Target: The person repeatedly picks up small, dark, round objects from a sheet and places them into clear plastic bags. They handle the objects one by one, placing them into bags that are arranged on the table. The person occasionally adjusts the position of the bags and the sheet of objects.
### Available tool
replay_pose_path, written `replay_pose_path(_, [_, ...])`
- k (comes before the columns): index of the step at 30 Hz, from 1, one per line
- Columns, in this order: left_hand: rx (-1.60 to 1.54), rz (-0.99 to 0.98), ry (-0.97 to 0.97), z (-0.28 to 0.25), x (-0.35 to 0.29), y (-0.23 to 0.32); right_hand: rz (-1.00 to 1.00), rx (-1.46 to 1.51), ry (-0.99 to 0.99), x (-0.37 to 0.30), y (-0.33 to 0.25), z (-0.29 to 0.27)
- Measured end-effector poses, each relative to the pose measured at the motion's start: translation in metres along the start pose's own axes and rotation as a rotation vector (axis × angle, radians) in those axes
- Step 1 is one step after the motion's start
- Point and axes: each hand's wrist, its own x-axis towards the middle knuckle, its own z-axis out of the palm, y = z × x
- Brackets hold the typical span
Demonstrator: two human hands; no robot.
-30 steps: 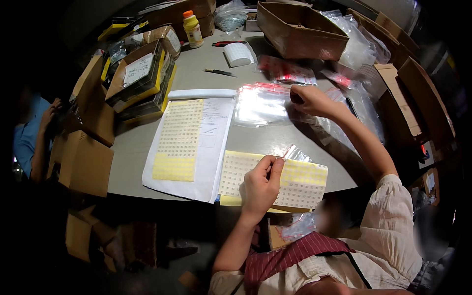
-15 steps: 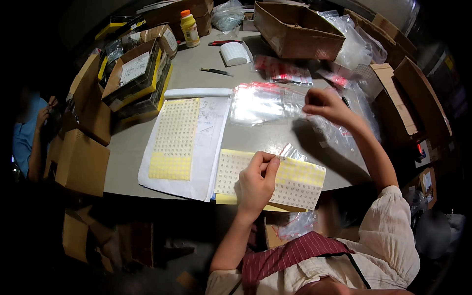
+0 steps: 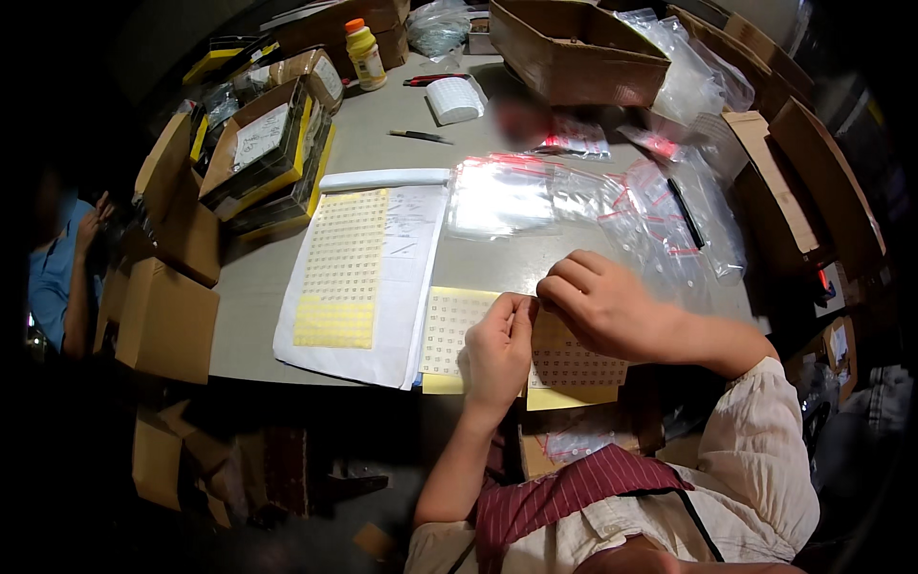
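Observation:
At the table's near edge, a sheet of small round printed stickers (image 3: 579,371) on yellow backing lies under both hands. My left hand (image 3: 499,346) is closed, thumb and forefinger pinched at the sheet's upper part. Right beside it, my right hand (image 3: 595,304) bends over the sheet with its fingertips drawn together; what they hold, if anything, is hidden. To the left, a second sticker sheet (image 3: 339,273) rests on a white paper pad (image 3: 406,287). Beyond my hands lie clear zip bags (image 3: 502,196) with red edges, and more loose bags (image 3: 645,215) to the right.
A black pen (image 3: 685,212) lies on the right-hand bags. Farther back are a sticker roll (image 3: 454,100), a thin pen (image 3: 421,136), a yellow bottle (image 3: 364,55) and a cardboard box (image 3: 583,72). Boxes (image 3: 253,143) stand at the left, where another person (image 3: 62,277) is.
My right hand has come from above the bags at the right, toward me and leftward, to meet my left hand. A small bag at the sheet's far edge is now out of sight.

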Motion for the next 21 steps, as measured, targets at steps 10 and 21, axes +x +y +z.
replay_pose_path(10, [0.054, 0.015, 0.012, -0.001, 0.001, 0.006, -0.183, -0.188, 0.173, -0.014, -0.002, 0.015])
replay_pose_path(21, [0.123, -0.002, 0.026, 0.001, -0.001, 0.012, 0.686, 0.383, -0.205, 0.016, 0.194, -0.002])
